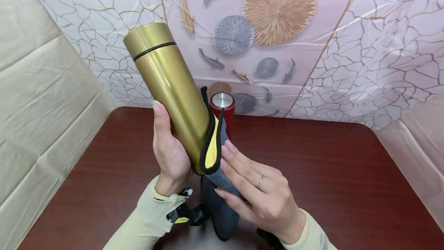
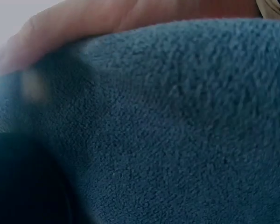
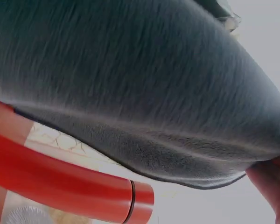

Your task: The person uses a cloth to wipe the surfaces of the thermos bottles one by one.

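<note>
A gold thermos flask with a thin black ring under its lid leans up to the left in my left hand, the thumb lying along its side. My right hand, with a ring on one finger, holds a folded towel against the flask's lower right side. The towel is grey outside, yellow inside and edged in black. Its grey pile fills most of the left wrist view. In the right wrist view the grey towel spreads wide, with fingertips at its right end. The towel hides the flask's lower right side.
Behind the towel, a red thermos flask with a silver-topped lid stands on the reddish-brown table. A dark, elongated thing shows below the hands; its kind is unclear. Patterned sheeting rises behind the table.
</note>
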### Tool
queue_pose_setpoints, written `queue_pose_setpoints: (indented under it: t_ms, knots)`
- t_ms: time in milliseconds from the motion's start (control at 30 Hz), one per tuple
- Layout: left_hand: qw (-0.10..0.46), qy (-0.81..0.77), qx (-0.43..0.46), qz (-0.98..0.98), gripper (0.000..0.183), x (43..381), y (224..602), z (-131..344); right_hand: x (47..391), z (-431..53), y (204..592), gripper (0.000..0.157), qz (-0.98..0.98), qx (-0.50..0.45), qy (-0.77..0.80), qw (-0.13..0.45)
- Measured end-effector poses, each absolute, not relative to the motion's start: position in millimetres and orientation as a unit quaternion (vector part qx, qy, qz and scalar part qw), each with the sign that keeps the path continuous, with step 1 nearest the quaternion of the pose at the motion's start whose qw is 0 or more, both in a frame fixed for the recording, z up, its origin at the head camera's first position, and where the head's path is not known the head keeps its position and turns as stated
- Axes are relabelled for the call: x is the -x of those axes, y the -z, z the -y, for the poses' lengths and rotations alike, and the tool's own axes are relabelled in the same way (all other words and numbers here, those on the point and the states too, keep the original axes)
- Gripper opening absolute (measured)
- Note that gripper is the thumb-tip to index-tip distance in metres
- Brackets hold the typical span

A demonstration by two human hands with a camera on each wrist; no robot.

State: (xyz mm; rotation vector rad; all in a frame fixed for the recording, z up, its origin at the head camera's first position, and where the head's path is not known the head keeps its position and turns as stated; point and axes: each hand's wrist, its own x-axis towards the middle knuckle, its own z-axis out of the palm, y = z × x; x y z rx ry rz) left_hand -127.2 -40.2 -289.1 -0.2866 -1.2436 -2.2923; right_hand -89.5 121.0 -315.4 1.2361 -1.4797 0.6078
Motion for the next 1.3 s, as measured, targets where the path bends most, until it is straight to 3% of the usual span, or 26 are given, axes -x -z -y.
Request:
queue_pose_setpoints:
  t_ms: [233, 467, 933, 1133, 1300]
  knots:
    - [0.225, 0.841, 0.090, 0.484, 0.054, 123.0, 291.6, 36.3, 87.4, -116.6, 319.6, 0.033, 0.628, -0.501, -0.238, 0.546]
    - [0.191, 0.796, 0.237, 0.523, 0.055, 118.2, 305.2, 18.4, 87.6, -117.6, 317.8, 0.041, 0.665, -0.439, -0.319, 0.514]
    - [0.094, 0.676, 0.377, 0.626, 0.051, 94.6, 343.4, -24.3, 90.0, -149.4, 288.8, 0.043, 0.611, -0.209, -0.498, 0.579]
    - [0.102, 0.707, 0.356, 0.602, 0.047, 100.8, 329.9, -9.8, 88.9, -132.8, 301.3, 0.046, 0.604, -0.300, -0.500, 0.543]
    - [0.132, 0.753, 0.279, 0.581, 0.049, 109.8, 311.9, 11.7, 87.0, -114.1, 319.3, 0.041, 0.618, -0.398, -0.461, 0.497]
